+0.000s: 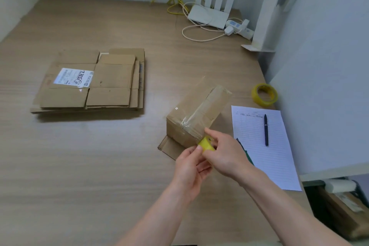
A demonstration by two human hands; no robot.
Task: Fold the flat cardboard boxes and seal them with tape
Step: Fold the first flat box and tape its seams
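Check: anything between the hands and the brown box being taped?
Nothing visible. Both hands, left and right, hold a small yellow tape roll right at the near end of the folded brown cardboard box.

Yellowish tape roll [264,95], brown box [196,114]

The table [99,156] looks like matt pale wood-grain laminate. The folded box [191,118] and flat stack [111,78] are dull brown cardboard; glossy clear tape [196,114] shines across the box. The lined sheet [257,146] is matt paper.

Hands [209,158] hide most of the tape roll [206,144].
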